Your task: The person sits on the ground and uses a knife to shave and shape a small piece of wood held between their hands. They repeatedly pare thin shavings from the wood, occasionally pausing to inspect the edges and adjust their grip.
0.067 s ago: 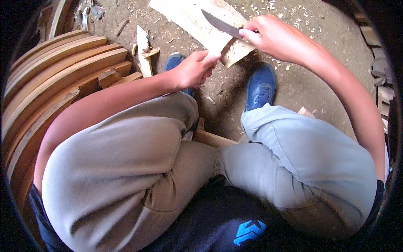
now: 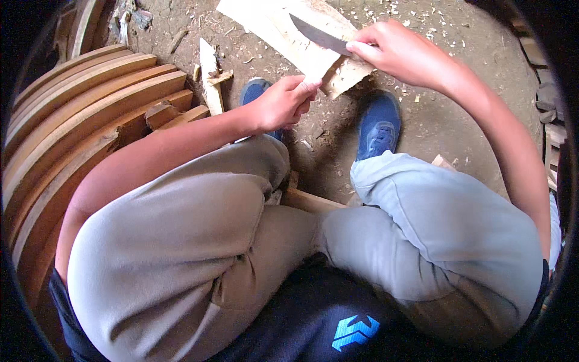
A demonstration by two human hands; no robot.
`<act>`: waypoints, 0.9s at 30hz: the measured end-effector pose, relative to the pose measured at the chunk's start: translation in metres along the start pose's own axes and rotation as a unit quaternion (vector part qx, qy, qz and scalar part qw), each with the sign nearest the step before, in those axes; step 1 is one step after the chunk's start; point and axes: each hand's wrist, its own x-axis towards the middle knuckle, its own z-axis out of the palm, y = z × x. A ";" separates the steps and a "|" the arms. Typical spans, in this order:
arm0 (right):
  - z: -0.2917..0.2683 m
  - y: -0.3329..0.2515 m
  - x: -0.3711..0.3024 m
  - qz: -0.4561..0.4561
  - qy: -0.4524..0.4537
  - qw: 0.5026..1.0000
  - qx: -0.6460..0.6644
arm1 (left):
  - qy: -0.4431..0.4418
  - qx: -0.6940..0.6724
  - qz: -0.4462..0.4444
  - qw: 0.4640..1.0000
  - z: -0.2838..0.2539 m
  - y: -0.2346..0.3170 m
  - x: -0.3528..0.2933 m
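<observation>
My right hand [image 2: 405,53] is closed around the handle of a knife [image 2: 322,37], its thumb by the base of the dark blade. The blade points to the upper left and lies over pale wood. In my left hand [image 2: 283,104], the thumb and curled fingers pinch the near end of a pale, flat piece of wood [image 2: 315,60]. Behind it a wider wooden board [image 2: 348,77] with a rough end rests low near the ground. The two pale surfaces overlap, so where the held piece ends at the far side I cannot tell. The knife handle is mostly hidden in my fist.
Curved wooden planks [image 2: 96,90] are stacked at the left. A split wood offcut [image 2: 210,81] lies beside my left shoe [image 2: 253,90]; my right shoe [image 2: 378,123] stands on the dirt floor [image 2: 464,114], strewn with shavings. More wood pieces [image 2: 546,96] line the right edge.
The whole view has shifted slightly. Both hands keep their grips, and the knife stays over the pale wood.
</observation>
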 end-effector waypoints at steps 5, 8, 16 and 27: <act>-0.011 -0.010 -0.029 0.069 -0.013 0.998 -0.006 | 0.001 0.010 0.026 1.000 -0.006 -0.007 0.003; -0.010 -0.010 -0.044 0.093 -0.018 0.995 -0.019 | 0.013 0.019 0.033 0.999 -0.005 -0.009 0.003; 0.001 0.008 -0.039 0.052 -0.024 0.997 0.052 | -0.004 0.044 0.012 0.999 -0.011 -0.008 0.006; 0.006 0.027 -0.041 0.048 -0.033 0.985 0.160 | -0.005 0.016 -0.001 1.000 -0.005 0.003 -0.001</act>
